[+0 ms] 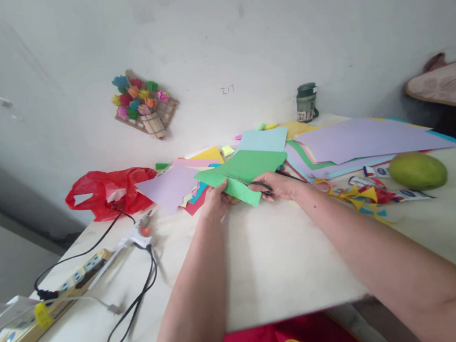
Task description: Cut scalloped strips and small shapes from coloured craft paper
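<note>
Over the middle of the table, my left hand (217,200) pinches the near edge of a green paper sheet (248,163), thumb on top. A pair of black-handled scissors (262,187) is gripped in my right hand (276,186). Their blades lie in a long slit in the green sheet, with a strip on the near side of it. Under and behind the sheet are a light blue sheet (264,139), a lilac sheet (170,184) and other coloured paper pieces.
To the left lie a red plastic bag (98,190), a glue gun (140,232) with its cord and a power strip (77,279). On the right are stacked lilac paper (360,140), yellow scraps (366,196), tubes and a green mango (419,171). A tumbler (306,103) stands behind.
</note>
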